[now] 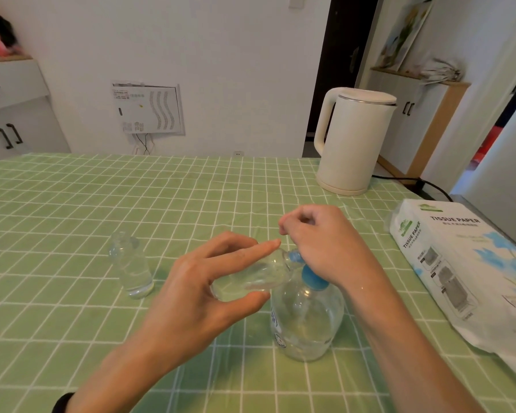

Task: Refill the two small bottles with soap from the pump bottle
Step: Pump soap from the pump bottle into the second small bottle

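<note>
Toward the near edge of the table [72, 204], a little right of its middle, the clear pump bottle [307, 320] stands upright with some clear liquid in its bottom. Over it the left hand [191, 293] pinches a small bottle [259, 274] between thumb and fingers, forefinger stretched along the top. That bottle lies almost level, its mouth against the blue nozzle [295, 257]. The right hand [319, 245] sits on the pump head with its heel down and its fingers curled into a loose fist, gripping nothing that shows. Left of both hands, the second bottle [133, 266] stands upright and uncapped, partly filled. Along the right edge lies a tissue pack [459, 263]. At the far right corner stands a cream kettle [355, 141].
</note>
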Tool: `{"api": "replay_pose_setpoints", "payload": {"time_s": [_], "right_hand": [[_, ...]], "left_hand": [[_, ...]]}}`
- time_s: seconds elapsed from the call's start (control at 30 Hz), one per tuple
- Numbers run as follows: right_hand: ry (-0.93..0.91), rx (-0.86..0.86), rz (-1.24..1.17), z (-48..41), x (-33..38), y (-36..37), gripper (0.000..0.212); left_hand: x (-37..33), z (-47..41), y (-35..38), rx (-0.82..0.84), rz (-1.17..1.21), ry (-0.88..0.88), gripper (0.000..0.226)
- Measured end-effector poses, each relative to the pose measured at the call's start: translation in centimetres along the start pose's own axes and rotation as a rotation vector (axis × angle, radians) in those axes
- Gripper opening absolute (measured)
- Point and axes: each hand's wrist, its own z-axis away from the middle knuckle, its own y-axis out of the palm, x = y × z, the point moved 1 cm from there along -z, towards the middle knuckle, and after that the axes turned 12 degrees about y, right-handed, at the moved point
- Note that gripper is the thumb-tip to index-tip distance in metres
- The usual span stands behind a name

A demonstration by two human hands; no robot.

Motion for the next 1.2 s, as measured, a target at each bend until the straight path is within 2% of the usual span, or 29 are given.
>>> {"api": "replay_pose_setpoints", "payload": {"time_s": [0.33,0.57,0.9,1.2], "right_hand": [[-0.094,-0.052,-0.011,0.30,0.58,-0.23,0.026],[-0.018,-0.001,0.016,-0.04,0.18,0.07,0.024],[-0.094,-0.065,0.006,0.43,0.73,-0.25,0.027],[-0.014,-0.012,0.025,0.29,0.27,-0.07,0.026]], "left_hand": [[-0.38,-0.14,-0.36,0.003,0.002,0.004,0.059],[0.02,-0.03,0.06,-0.005,0.011,-0.022,0.060],[-0.46,-0.15,-0.25,-0.010,0.047,-0.016,0.058],[-0.25,-0.06,0.08,-0.008,0.057,-0.037,0.061]]}}
